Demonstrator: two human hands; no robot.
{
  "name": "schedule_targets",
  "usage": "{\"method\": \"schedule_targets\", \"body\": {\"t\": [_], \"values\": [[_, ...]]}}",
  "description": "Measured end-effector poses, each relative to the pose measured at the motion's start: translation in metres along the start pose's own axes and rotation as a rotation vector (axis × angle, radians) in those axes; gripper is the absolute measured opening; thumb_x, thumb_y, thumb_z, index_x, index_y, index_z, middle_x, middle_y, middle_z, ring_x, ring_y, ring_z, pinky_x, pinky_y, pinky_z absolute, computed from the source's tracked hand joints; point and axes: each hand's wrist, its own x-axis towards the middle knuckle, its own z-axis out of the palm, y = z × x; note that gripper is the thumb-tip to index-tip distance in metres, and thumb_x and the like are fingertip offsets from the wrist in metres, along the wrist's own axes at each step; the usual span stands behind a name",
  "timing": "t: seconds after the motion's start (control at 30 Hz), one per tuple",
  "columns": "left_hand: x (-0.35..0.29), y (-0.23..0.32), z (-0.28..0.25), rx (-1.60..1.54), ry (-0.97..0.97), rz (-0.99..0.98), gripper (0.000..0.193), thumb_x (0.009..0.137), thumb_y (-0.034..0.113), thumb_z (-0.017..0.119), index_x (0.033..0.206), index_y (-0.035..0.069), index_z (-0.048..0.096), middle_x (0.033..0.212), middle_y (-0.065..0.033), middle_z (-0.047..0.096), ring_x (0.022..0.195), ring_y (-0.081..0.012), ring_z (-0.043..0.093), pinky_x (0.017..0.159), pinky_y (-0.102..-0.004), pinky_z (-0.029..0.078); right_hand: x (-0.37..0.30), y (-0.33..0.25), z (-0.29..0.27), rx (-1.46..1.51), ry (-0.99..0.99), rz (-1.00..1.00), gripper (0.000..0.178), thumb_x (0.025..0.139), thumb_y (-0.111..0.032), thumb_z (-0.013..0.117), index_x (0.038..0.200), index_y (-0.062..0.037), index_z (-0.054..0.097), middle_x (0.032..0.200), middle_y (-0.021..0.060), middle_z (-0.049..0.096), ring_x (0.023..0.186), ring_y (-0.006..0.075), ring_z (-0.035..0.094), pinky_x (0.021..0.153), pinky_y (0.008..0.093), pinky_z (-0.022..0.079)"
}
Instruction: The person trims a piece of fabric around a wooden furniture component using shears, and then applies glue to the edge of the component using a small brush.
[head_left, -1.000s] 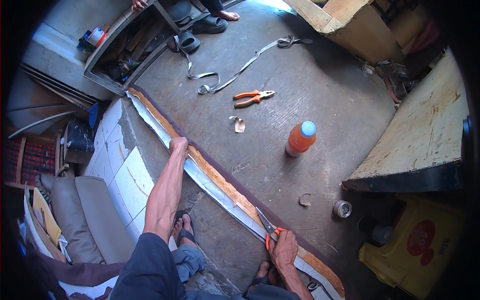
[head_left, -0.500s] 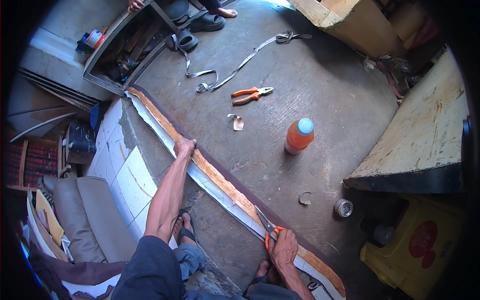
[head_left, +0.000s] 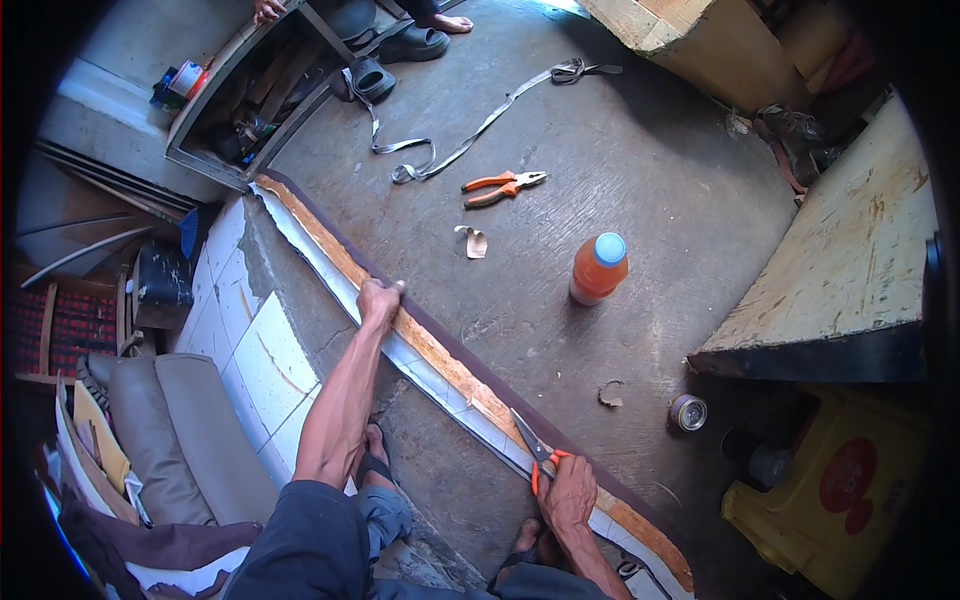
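Note:
A long narrow strip point(head_left: 452, 371) runs slantwise across the floor, from the far left down to the near right. It has a worn yellow-brown band, a white edge on my side and dark maroon fabric along the far side. My left hand point(head_left: 379, 303) is closed on its upper middle, with the fingertips partly hidden. Lower down, my right hand point(head_left: 569, 491) grips a pair of scissors point(head_left: 535, 442) with orange handles. Their blades lie over the brown band and point up and left, looking nearly closed.
On the floor beyond lie orange-handled pliers point(head_left: 503, 187), a grey strap point(head_left: 485, 128) and a paper scrap point(head_left: 475, 242). An orange bottle point(head_left: 600, 268) with a blue cap stands right of the strip, a small tin point(head_left: 688, 412) nearer. Another person's foot point(head_left: 450, 23) shows at the top.
My left hand has slid a little way along the strip toward my right hand. The scissors and right hand have barely moved.

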Motion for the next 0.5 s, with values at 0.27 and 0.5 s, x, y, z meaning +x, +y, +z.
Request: {"method": "schedule_targets", "body": {"t": [0.27, 0.5], "values": [[0.005, -0.009, -0.011, -0.489, -0.455, -0.328, 0.022, 0.086, 0.003, 0.071, 0.073, 0.010, 0.055, 0.063, -0.0020, 0.055, 0.050, -0.0139, 0.050, 0.046, -0.0310, 0.042, 0.000, -0.003, -0.005, 0.007, -0.023, 0.027, 0.042, 0.078, -0.020, 0.077, 0.110, -0.0030, 0.056, 0.102, 0.0172, 0.055, 0.099, 0.0365, 0.056, 0.082, 0.0475, 0.045], [-0.005, -0.028, -0.014, -0.008, -0.101, 0.064, 0.018, 0.089, 0.008, 0.071, 0.102, 0.003, 0.059, 0.077, -0.0098, 0.063, 0.069, -0.0269, 0.063, 0.064, -0.0423, 0.053, 0.000, -0.007, -0.003, 0.023, -0.012, 0.012, 0.041, 0.079, -0.021, 0.076, 0.110, -0.0032, 0.056, 0.103, 0.0170, 0.055, 0.099, 0.0367, 0.056, 0.082, 0.0481, 0.045]]}}
